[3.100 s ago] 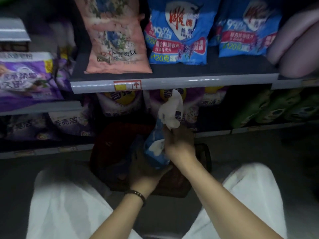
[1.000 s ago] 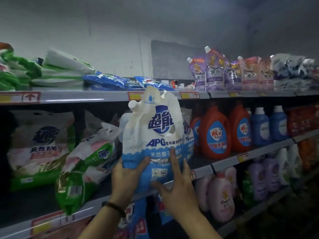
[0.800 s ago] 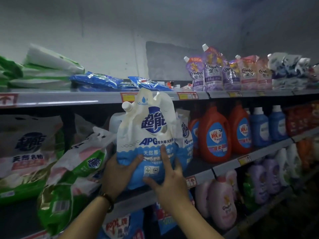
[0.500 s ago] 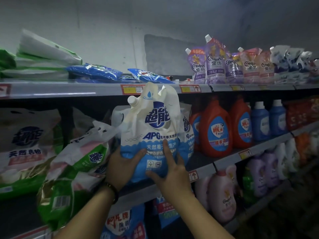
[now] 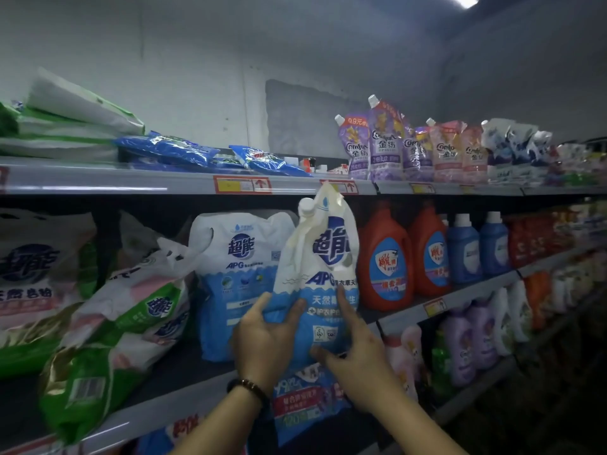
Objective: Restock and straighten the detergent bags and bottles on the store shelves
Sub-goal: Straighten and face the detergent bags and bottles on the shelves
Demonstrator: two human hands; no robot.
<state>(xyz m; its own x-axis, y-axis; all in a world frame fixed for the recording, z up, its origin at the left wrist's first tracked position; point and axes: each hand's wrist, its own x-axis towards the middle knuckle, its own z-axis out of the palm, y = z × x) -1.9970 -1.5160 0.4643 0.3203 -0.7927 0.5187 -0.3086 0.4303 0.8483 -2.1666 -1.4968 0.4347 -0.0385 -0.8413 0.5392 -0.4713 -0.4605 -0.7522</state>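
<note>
A white-and-blue detergent pouch [image 5: 320,277] with a spout cap stands upright at the front of the middle shelf [image 5: 184,392], turned a little to the right. My left hand [image 5: 262,343] grips its lower left side, thumb on the front. My right hand [image 5: 358,359] rests on its lower right, index finger stretched up the front. A second, matching pouch [image 5: 236,274] stands just behind and to the left. Red bottles [image 5: 386,257] stand right beside the held pouch.
Green-and-white powder bags [image 5: 124,320] slump on the left of the middle shelf. Blue bottles [image 5: 464,247] follow the red ones. The top shelf holds flat blue bags [image 5: 170,152] and purple and pink spout pouches [image 5: 384,142]. Pink and purple bottles [image 5: 473,343] stand below.
The pouch in both hands has shifted right, uncovering the matching pouch behind it. Three seconds ago the hands were low over a basket on the floor.
</note>
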